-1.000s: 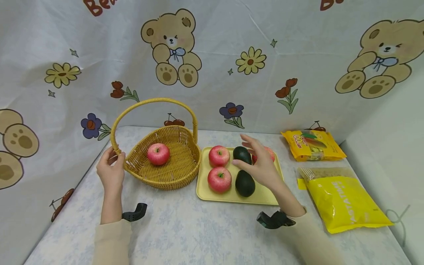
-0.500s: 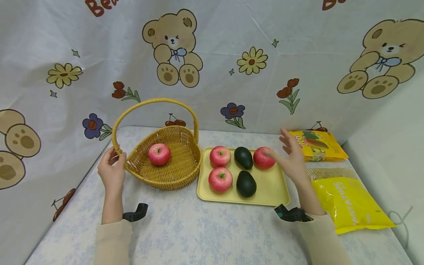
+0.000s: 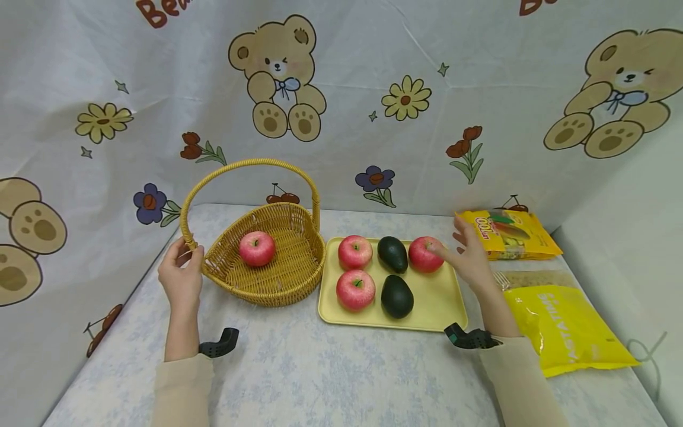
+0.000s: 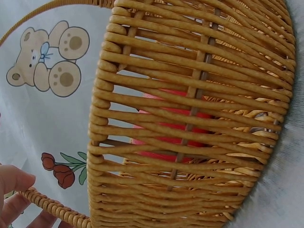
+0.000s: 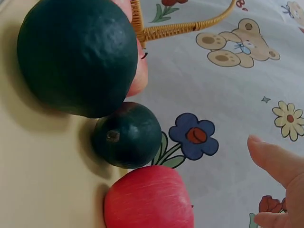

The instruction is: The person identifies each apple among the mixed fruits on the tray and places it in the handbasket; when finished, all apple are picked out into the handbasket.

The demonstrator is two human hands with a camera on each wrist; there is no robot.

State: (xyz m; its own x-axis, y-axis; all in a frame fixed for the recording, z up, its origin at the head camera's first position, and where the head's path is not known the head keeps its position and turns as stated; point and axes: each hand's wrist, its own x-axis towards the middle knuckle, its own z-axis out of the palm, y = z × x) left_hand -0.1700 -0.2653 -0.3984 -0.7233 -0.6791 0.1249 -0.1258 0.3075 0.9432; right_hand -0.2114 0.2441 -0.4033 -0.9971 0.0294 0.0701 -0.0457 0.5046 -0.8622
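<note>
With thumb and fingers, my left hand (image 3: 182, 271) grips the handle (image 3: 185, 225) of a yellow wicker basket (image 3: 290, 252) near its left base. One red apple (image 3: 257, 248) lies in the basket; the left wrist view shows it through the weave. My right hand (image 3: 472, 256) hovers at the right end of a yellow tray (image 3: 427, 308), fingers spread and holding nothing. Its thumb (image 5: 275, 159) is apart from the nearest apple (image 5: 149, 199) in the right wrist view. That tray also bears two apples (image 3: 355, 290) on its left and two dark green avocados (image 3: 396, 296) in the middle.
An orange-yellow snack packet (image 3: 507, 234) lies at the back right. In front of it is a yellow pasta bag (image 3: 565, 329), partly behind my right forearm. A bear-print cloth (image 3: 341, 118) hangs behind the table (image 3: 320, 373).
My right hand has moved right, from above the avocados to beside the right-hand apple, and has barely shifted in the last half second. My left hand stays on the handle.
</note>
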